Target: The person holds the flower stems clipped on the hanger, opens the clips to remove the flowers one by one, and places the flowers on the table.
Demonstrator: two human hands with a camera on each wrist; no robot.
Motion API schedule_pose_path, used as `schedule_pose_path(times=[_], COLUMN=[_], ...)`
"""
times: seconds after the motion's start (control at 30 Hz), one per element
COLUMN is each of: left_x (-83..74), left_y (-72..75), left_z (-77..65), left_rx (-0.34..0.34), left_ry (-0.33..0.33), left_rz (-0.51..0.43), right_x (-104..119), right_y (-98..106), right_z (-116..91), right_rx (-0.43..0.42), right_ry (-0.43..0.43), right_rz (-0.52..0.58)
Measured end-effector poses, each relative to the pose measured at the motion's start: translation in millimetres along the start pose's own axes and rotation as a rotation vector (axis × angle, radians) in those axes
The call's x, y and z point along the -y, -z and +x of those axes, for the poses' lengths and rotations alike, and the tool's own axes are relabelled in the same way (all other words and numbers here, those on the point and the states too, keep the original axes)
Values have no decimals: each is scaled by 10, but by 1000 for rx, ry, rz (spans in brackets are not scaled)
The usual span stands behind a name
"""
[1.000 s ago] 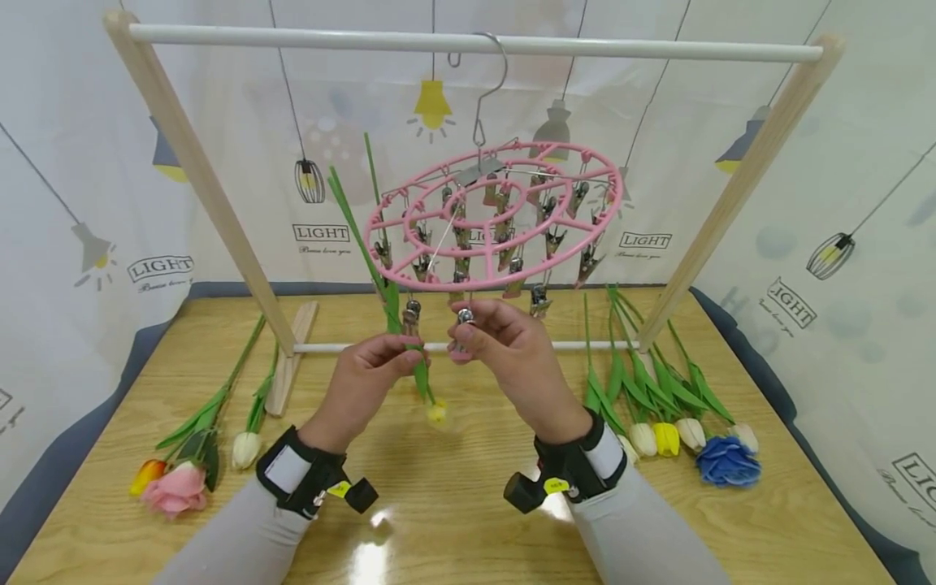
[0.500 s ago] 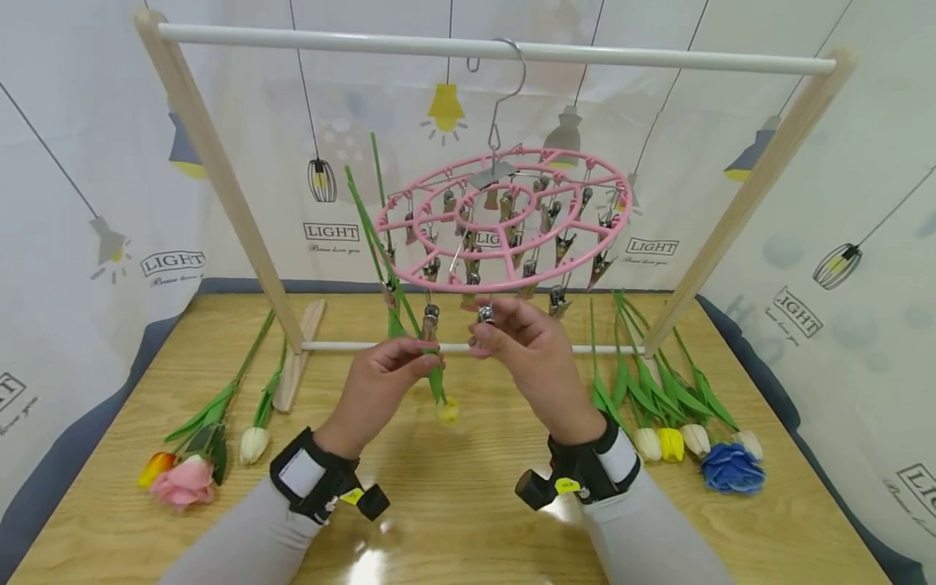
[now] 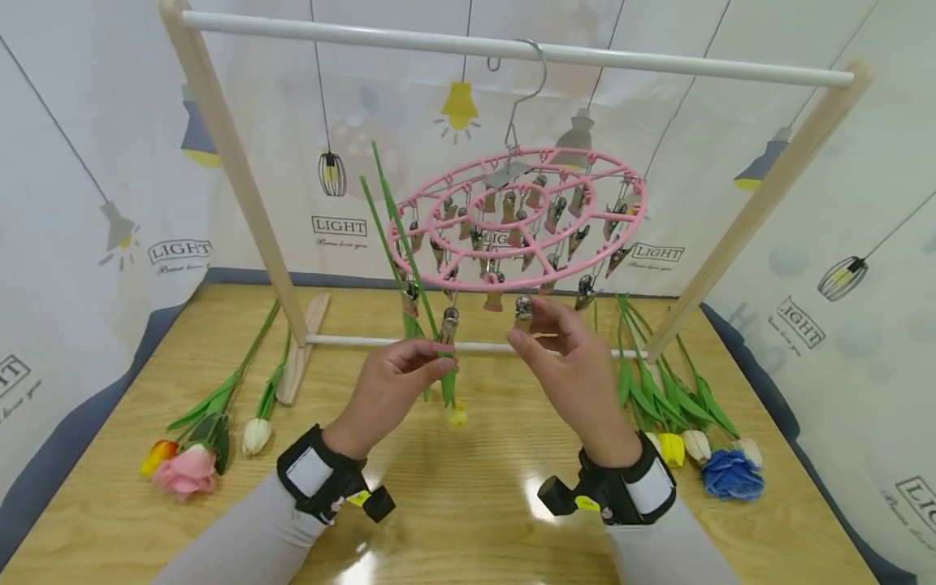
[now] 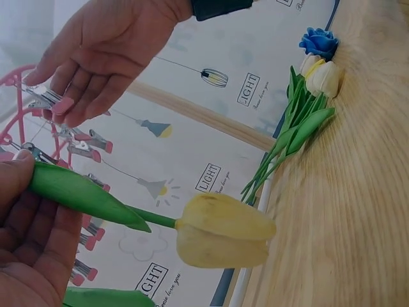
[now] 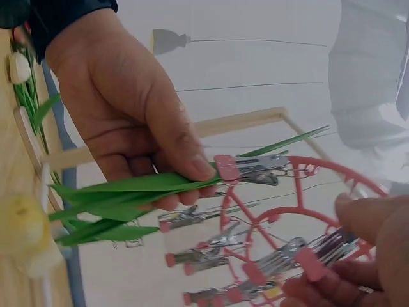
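My left hand (image 3: 391, 390) pinches a pale yellow tulip (image 4: 223, 230) by its leaf and stem, just below the pink-tipped clip (image 5: 249, 167) that grips the stem. The flower hangs head down. Another stem with green leaves (image 5: 108, 230) hangs beside it. My right hand (image 3: 574, 366) is level with the left, thumb and fingers around a neighbouring metal clip (image 5: 319, 256); that clip carries nothing. Both clips belong to a round pink hanger (image 3: 486, 286), tilted, with several more clips under its rings. In the head view my right thumb hides the lower end of its clip.
The hanger's hook (image 3: 541, 69) sits over the white top bar (image 3: 351, 32) of a wooden stand (image 3: 241, 171). On the wood table (image 3: 439, 504), artificial flowers lie at both sides: a pink rose (image 3: 186, 471) and others left, a blue rose (image 3: 734, 474) and several tulips right.
The head view has shifted, so the scene sits further right. The hanger has turned, its near side going right. My right hand has moved right with its clip, away from my left hand, which still pinches the tulip.
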State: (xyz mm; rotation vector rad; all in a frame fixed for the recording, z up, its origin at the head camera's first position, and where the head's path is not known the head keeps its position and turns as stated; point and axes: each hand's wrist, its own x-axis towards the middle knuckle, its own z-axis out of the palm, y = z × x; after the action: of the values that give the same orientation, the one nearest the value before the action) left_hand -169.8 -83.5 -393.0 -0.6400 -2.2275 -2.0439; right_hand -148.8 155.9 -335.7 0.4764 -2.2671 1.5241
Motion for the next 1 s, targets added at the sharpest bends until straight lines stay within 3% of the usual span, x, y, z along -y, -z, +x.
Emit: schedule_pose_path(times=[0.2, 0.33, 0.43, 0.53, 0.6, 0.8, 1.0], left_x=[-22, -37, -36, -36, -39, -19, -5], left_y=[-19, -34, -49, -62, -67, -82, -97], left_z=[-29, -40, -41, -41, -40, -41, -37], left_rx=[-1, 1, 11, 13, 14, 29, 32], left_ry=[-29, -49, -61, -69, -73, -66, -66], left_rz=[-17, -16, -12, -14, -20, -32, -35], right_x=[202, 327, 394, 435, 440, 339, 185], right_y=[122, 120, 50, -57, -128, -308, -403], right_z=[-143, -256, -324, -316, -255, -3, 96], right_rx=[-39, -118, -114, -33, 24, 140, 176], right_ry=[54, 227, 394, 460, 429, 203, 30], right_rz=[-291, -445, -472, -411, -367, -173, 75])
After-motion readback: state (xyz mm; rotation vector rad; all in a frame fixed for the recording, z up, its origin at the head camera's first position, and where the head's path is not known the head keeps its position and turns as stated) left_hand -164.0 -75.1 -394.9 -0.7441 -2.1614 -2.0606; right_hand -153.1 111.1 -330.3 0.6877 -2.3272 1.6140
